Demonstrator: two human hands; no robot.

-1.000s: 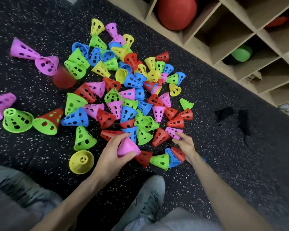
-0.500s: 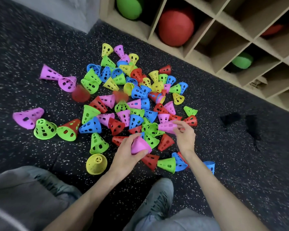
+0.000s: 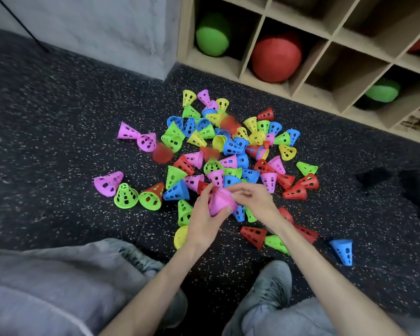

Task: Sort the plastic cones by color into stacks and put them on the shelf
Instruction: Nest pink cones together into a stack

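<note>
pink stack [image 3: 220, 202] held in both grips, left hand [image 3: 204, 220] and right hand [image 3: 252, 200], above speckled floor [image 3: 58, 141].

Both forearms [image 3: 155, 287] bare, no sleeves visible. Grey fabric covers the left leg [image 3: 46, 287] and right leg [image 3: 289, 318]. One grey lace-up shoe [image 3: 269, 284], with a darker side marking; details blurred.

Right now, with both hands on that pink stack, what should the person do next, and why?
Probably reach the right hand for another loose pink cone just beyond it. The left hand already grips the pink stack, and many pink cones still lie in the pile.
</note>
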